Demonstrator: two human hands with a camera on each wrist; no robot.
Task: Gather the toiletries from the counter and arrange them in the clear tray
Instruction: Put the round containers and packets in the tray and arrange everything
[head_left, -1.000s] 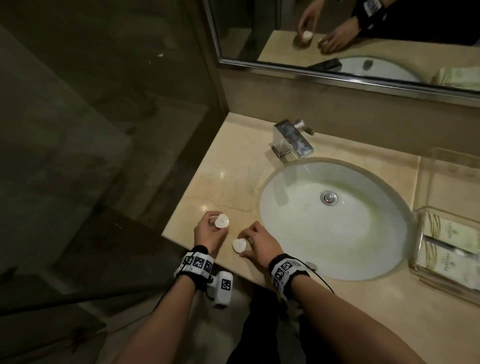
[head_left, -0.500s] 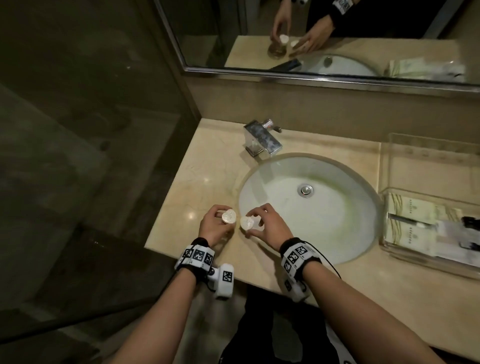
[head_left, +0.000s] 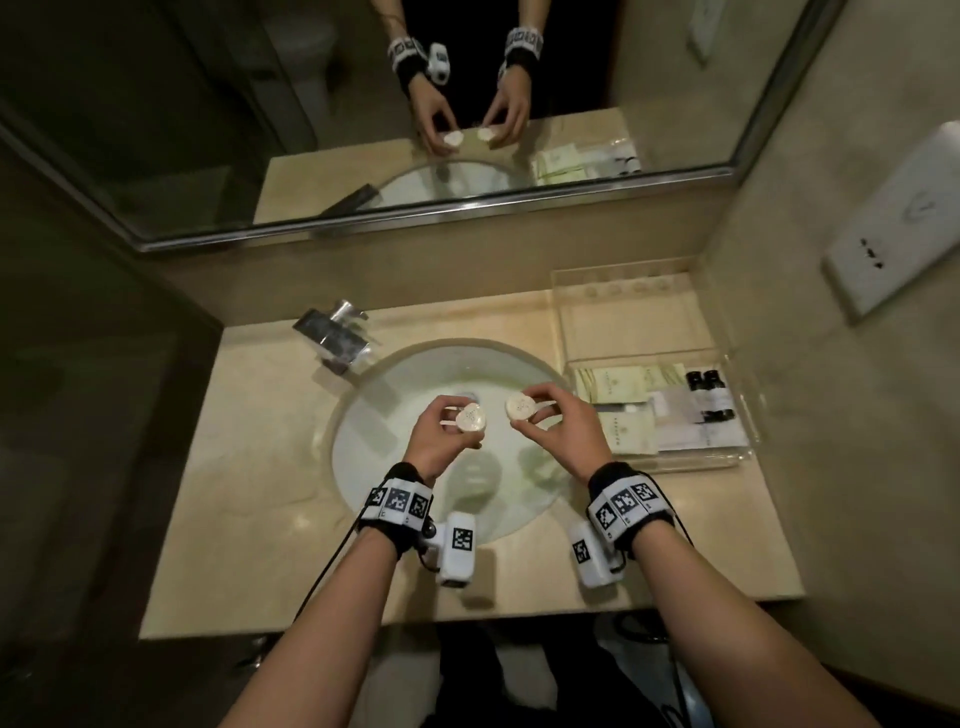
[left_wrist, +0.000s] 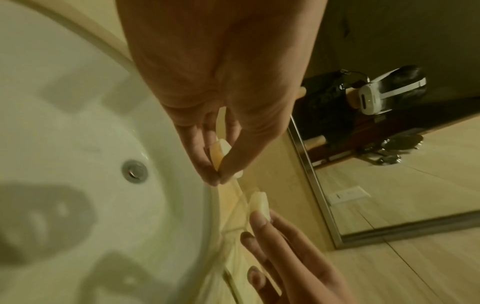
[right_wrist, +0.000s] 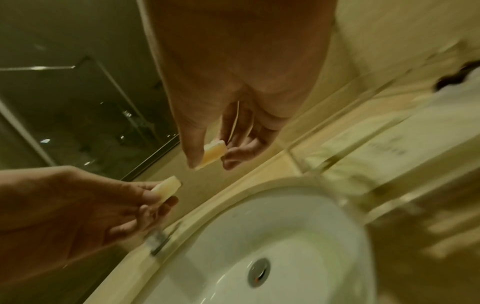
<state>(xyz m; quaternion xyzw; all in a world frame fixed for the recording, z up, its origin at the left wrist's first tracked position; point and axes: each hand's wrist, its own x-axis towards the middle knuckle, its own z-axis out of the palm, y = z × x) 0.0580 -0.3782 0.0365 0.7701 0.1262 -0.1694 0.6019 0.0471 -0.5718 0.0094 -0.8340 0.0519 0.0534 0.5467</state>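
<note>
My left hand (head_left: 449, 423) pinches a small round white soap (head_left: 471, 417) between thumb and fingers above the sink basin (head_left: 395, 400). My right hand (head_left: 540, 421) pinches a second round soap (head_left: 519, 406) beside it, a short gap apart. In the left wrist view the left soap (left_wrist: 219, 153) sits at my fingertips and the other soap (left_wrist: 259, 202) shows below. In the right wrist view the right soap (right_wrist: 213, 154) is in my pinch, with the left one (right_wrist: 167, 188) lower left. The clear tray (head_left: 571, 332) stands right of the sink, holding pale sachets (head_left: 618, 384) and two dark bottles (head_left: 709, 395).
A chrome faucet (head_left: 337, 335) stands at the sink's back left. A mirror (head_left: 363, 130) runs along the wall behind the beige counter (head_left: 249, 467). A white wall socket plate (head_left: 893, 223) is on the right wall. The tray's rear section holds no items.
Both hands lifted the soaps off the left counter and carried them right, over the basin. The camera view swung right, bringing the whole tray into sight.
</note>
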